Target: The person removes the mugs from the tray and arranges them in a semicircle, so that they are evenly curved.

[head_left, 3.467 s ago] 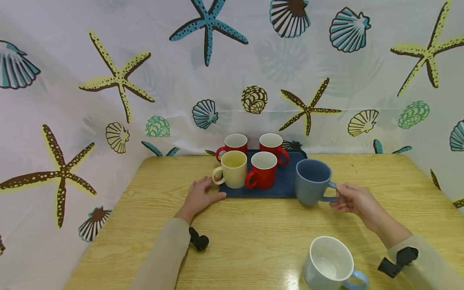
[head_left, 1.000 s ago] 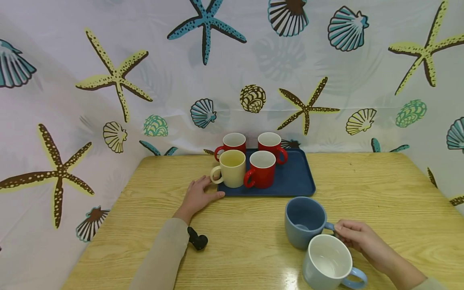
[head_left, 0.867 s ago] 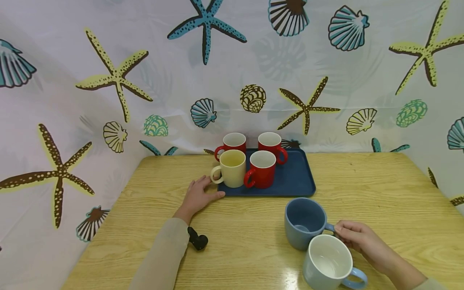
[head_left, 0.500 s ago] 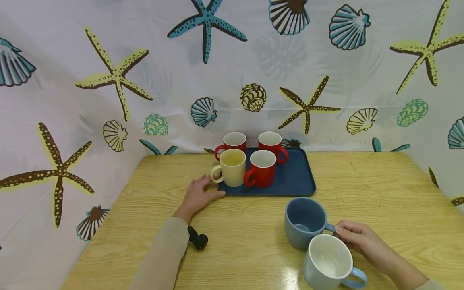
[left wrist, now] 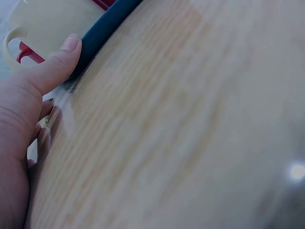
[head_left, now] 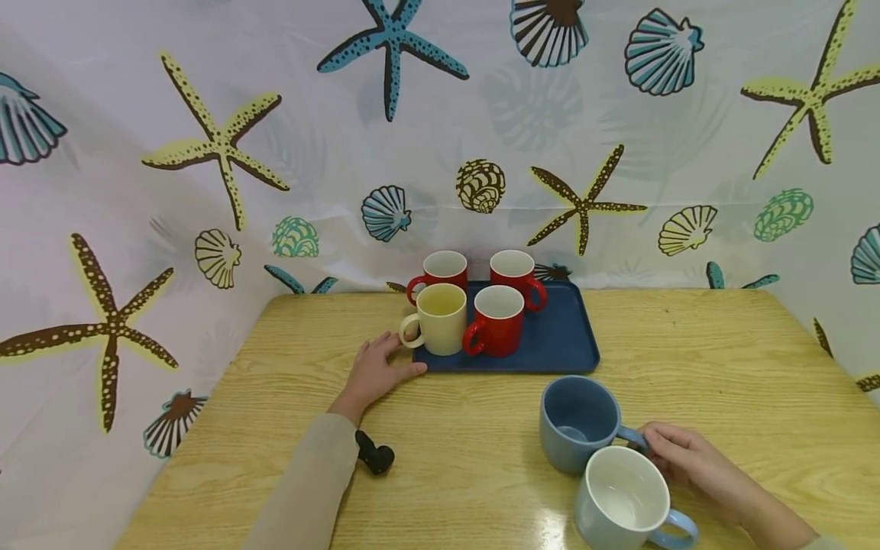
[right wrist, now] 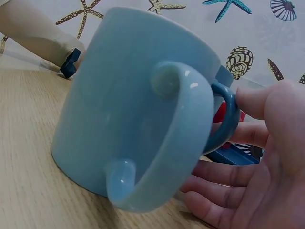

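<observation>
The left hand is uncurled and grasps nothing: its thumb lies against the tray at the 7 o'clock corner, the other fingers reaching on beside the cream mug. A careless twist of that hand could catch the cream handle, which juts out toward 8 o'clock over the tray's edge, and tug the mug round; a hard push on the corner could slide the tray and jostle all four mugs. The front red mug sits close at the cream mug's 3 o'clock, so those two would probably knock first. The back red mugs stand at 12 and 2 o'clock from the cream one.

Off the tray, the blue mug stands upright on the table, with the pale mug close at its 5 o'clock; whether they touch I cannot tell. Pulling the blue one that way could chip a rim.

The right hand has its fingers loosely spread, thumb and forefinger at the blue handle without a firm grip. A finger snagged in that loop could tip the mug.
</observation>
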`<state>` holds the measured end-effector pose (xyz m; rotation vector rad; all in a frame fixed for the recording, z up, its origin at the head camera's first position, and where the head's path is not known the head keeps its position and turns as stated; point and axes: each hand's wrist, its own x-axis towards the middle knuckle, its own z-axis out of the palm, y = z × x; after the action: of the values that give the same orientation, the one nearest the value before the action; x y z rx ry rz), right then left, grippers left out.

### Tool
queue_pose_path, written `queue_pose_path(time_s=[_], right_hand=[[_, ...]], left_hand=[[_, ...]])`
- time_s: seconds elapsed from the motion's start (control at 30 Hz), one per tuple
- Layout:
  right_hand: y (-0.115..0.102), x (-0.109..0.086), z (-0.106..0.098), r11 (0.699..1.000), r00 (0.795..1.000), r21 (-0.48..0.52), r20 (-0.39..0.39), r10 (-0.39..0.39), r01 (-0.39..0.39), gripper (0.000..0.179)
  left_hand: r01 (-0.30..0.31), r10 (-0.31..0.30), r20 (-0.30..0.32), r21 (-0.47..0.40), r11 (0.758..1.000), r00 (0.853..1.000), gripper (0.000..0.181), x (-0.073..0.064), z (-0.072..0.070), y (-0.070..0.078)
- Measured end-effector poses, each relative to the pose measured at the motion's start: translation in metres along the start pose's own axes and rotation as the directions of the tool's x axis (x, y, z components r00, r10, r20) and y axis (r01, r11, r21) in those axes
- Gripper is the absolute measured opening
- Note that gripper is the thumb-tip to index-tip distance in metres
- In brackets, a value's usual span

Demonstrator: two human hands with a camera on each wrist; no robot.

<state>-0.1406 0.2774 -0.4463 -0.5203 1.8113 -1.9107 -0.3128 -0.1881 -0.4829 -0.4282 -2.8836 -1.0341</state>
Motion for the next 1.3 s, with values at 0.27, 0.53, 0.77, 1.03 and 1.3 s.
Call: queue_pose_path(time_s=[0.27, 0.53, 0.77, 1.03, 1.3], right_hand=[[0.003, -0.003, -0.010, 0.997, 1.000, 0.074, 0.001, 0.007, -0.008, 0.031], [-0.004, -0.002, -0.015, 0.995, 1.000, 0.099, 0.021, 0.001, -0.003, 0.034], [-0.009, 0.002, -0.019, 0.999, 1.000, 0.043, 0.009, -0.019, 0.019, 0.034], [-0.012, 0.011, -0.026, 1.000, 1.000, -0.023, -0.031, -0.001, 0.000, 0.033], [-0.018, 0.022, -0.031, 0.997, 0.998, -0.074, -0.062, 0.008, -0.013, 0.032]], left_hand=[[0.002, -0.002, 0.004, 0.012, 1.000, 1.000, 0.078, -0.001, 0.000, 0.000], [-0.002, 0.002, -0.004, 0.005, 1.000, 1.000, 0.079, -0.002, -0.001, -0.001], [-0.004, 0.004, -0.007, 0.002, 1.000, 1.000, 0.079, -0.002, -0.001, 0.000], [-0.007, 0.007, -0.007, -0.005, 1.000, 1.000, 0.078, -0.002, -0.002, 0.000], [-0.007, 0.007, -0.010, -0.009, 1.000, 1.000, 0.079, -0.002, -0.001, 0.000]])
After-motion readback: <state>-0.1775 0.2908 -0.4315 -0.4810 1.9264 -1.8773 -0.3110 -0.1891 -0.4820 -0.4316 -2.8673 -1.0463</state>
